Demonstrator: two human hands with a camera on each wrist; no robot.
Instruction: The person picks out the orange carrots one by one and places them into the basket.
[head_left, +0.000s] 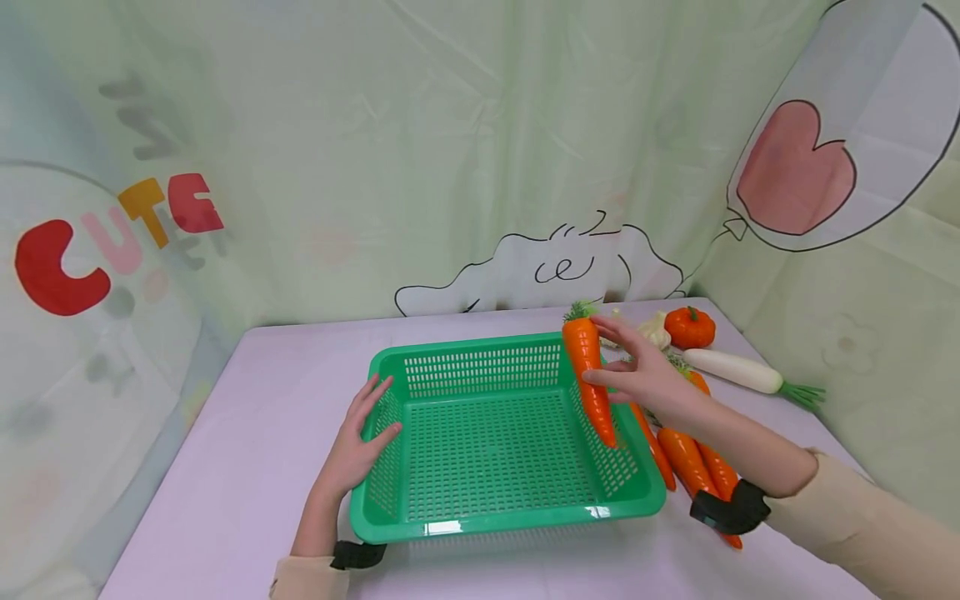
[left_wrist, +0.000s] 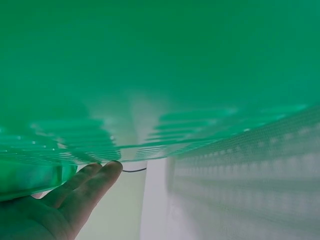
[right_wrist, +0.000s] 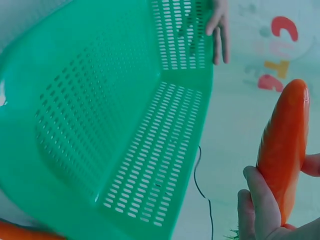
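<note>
An orange carrot (head_left: pixel 582 354) with a green leafy top is pinched between the thumb and fingers of my right hand (head_left: pixel 641 371). It hangs tip-down over the right end of a green plastic basket (head_left: pixel 517 520). In the right wrist view the carrot (right_wrist: pixel 284 145) appears close up, thumb on one side and fingers on the other. My left hand (head_left: pixel 358 437) rests at the basket's left rim, its fingers straight and spread. In the left wrist view the left hand's fingers (left_wrist: pixel 90 192) lie extended along the basket's outer side. The basket's slotted floor shows bare.
Right of the basket lie several more carrots (head_left: pixel 684 458), partly hidden by my right arm. Behind them are a white radish (head_left: pixel 738 371) with green stalks, an orange pumpkin (head_left: pixel 688 327) and garlic (head_left: pixel 655 331). A printed curtain (head_left: pixel 337 167) stands behind the table (head_left: pixel 247 467).
</note>
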